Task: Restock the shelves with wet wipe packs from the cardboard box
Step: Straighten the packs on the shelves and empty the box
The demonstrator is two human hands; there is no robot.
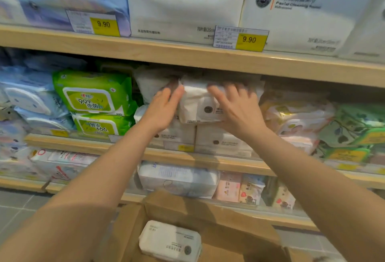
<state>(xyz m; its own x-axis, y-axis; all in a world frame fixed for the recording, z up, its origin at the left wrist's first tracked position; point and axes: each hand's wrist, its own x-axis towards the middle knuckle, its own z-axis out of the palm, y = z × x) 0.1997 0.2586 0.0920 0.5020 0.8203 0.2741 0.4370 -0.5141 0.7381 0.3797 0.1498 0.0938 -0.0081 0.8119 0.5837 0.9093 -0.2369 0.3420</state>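
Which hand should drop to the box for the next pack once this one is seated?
Probably the left hand: the remaining white pack in the cardboard box lies below its forearm, while the right hand spreads across the shelved pack.

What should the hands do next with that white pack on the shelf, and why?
Probably push the white pack further back. It sits on top of the white packs below, under the shelf board, with its front poking out past them. The left hand and right hand press flat on it, ready to slide it in.
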